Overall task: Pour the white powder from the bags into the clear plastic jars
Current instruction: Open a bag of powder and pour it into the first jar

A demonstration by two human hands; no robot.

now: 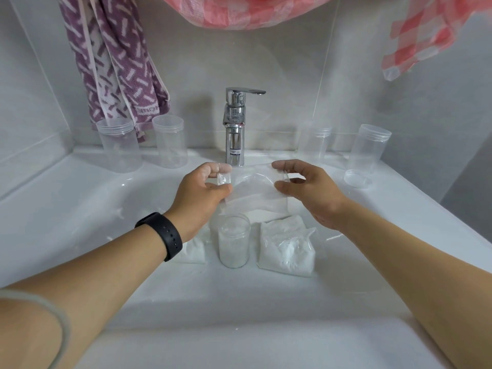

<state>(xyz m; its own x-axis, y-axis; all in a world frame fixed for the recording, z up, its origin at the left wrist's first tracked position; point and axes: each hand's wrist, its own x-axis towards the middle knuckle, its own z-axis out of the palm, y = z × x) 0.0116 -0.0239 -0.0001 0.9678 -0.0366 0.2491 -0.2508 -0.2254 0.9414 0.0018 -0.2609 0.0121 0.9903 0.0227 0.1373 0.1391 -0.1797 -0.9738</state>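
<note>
A clear plastic bag of white powder hangs above the sink, held at both top corners. My left hand pinches its left edge and my right hand pinches its right edge. Directly below the bag stands an open clear jar partly filled with white powder. A full powder bag lies to the jar's right. Another powder bag lies to its left, half hidden by my left wrist.
A chrome faucet rises behind the bag. Two clear jars stand at the back left, two more at the back right, with a lid beside them. A purple towel hangs above the white sink.
</note>
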